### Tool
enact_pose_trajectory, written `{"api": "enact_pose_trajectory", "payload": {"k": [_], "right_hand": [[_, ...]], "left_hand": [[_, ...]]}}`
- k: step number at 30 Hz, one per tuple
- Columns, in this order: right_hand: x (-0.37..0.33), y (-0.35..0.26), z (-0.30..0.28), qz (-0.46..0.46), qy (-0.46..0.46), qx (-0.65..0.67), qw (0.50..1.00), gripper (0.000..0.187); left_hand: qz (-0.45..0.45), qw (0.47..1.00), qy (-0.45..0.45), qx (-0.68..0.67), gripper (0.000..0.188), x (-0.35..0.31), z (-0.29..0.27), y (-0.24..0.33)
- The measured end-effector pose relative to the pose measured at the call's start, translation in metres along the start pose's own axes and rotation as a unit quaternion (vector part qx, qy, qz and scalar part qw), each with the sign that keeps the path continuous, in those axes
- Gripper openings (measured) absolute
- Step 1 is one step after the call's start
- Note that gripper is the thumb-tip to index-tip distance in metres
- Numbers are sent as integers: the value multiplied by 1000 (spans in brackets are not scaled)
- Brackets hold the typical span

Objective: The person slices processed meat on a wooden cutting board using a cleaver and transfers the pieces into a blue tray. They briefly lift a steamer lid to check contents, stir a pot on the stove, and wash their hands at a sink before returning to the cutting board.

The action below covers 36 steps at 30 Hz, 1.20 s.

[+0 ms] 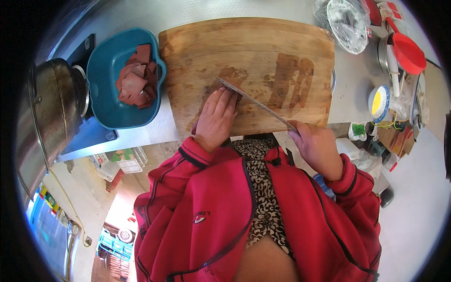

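Two hands: left hand (217, 117) flat on board (263, 47); right hand (315, 143) gripping knife (257, 104) near edge

From my remote seat I count few packages. A crumpled clear plastic bag (346, 19) lies at the counter's far right corner, beside the wooden board. Below the counter's right end I see a small green and white packet (359, 129), and just right of it a brown cardboard box (393, 137) with wrappers stuffed in. At lower left, a strip of small multicoloured square labels (48, 199) runs along a window frame.
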State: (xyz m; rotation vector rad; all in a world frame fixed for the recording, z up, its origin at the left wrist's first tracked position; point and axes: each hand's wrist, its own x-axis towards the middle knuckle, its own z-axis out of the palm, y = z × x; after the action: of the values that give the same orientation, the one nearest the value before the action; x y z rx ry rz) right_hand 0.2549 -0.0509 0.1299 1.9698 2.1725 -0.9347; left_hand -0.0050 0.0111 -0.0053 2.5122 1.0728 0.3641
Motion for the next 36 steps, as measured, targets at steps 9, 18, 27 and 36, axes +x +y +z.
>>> {"api": "enact_pose_trajectory", "payload": {"k": [9,18,27,36], "right_hand": [[38,7,-10,-31,-37,8,999,22],[54,11,48,-35,9,37,999,26],[25,-5,11,-28,52,46,997,23],[6,-6,-12,-33,14,-27,999,24]], "left_hand": [[-13,999,8,-40,60,6,-6,2],[-4,999,15,-36,58,1,1,1],[4,999,31,-36,56,-1,4,-1],[10,999,31,-26,51,-1,1,0]]}}
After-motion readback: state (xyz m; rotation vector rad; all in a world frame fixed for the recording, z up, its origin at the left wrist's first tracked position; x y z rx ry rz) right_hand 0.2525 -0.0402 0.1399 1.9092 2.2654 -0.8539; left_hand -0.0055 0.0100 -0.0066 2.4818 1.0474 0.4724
